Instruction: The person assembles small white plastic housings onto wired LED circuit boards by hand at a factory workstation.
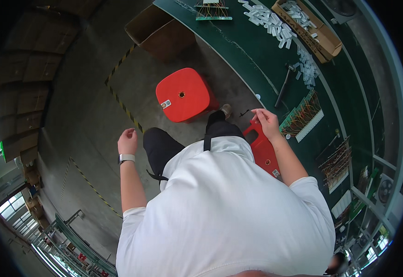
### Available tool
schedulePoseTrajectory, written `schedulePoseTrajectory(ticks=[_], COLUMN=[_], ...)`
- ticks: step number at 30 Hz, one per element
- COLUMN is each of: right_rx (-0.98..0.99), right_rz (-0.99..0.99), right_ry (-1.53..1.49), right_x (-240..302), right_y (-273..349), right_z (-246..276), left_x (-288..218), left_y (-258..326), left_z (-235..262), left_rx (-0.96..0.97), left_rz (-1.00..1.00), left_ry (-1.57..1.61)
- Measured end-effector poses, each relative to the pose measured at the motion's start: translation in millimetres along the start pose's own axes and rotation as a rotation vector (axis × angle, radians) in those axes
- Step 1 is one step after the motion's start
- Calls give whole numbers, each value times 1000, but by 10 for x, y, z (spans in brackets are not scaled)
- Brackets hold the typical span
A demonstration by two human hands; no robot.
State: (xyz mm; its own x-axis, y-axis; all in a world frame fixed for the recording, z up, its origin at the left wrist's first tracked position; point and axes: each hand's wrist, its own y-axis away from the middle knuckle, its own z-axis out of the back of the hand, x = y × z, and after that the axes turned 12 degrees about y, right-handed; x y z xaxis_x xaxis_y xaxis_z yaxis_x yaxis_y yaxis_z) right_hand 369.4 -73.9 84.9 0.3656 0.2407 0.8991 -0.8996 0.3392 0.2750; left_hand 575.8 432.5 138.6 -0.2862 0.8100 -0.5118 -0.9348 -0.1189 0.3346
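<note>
My left hand (pixel 127 140) hangs over the floor beside my left leg, its fingers curled in and nothing visible in them; a watch (pixel 126 158) is on that wrist. By the workbench edge, my right hand (pixel 266 123) has thumb and fingers pinched together. A thin black strand (pixel 244 113) sticks out from its fingertips; its exact kind is too small to tell. Close to the right hand, a board with orange wires and a white strip (pixel 302 116) lies on the green bench top (pixel 261 76). A hammer (pixel 283 87) rests farther along.
One red stool (pixel 183 94) stands ahead on the floor, another red stool (pixel 265 154) beside my right thigh. A cardboard box (pixel 162 34) is by the bench's far end. White plastic pieces (pixel 271 23) lie heaped near an open carton (pixel 324 44). More wired boards (pixel 338 164) are at right.
</note>
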Motion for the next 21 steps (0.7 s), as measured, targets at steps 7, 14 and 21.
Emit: schedulePoseTrajectory(ticks=[7,14,21], right_rx=[-35,-129,-187], right_rz=[2,150,125], right_ry=[-18,-8,672], right_x=[239,365,994], right_y=[-726,-1646,-2925], right_z=[467,331,531], left_x=[-2264,-3438,-4741], left_y=[-464,-1807,-4692], left_z=[-35,-656,-1549], left_rx=[-10,210,354], left_rz=[-413,-581,-749], left_ry=[266,95,-210])
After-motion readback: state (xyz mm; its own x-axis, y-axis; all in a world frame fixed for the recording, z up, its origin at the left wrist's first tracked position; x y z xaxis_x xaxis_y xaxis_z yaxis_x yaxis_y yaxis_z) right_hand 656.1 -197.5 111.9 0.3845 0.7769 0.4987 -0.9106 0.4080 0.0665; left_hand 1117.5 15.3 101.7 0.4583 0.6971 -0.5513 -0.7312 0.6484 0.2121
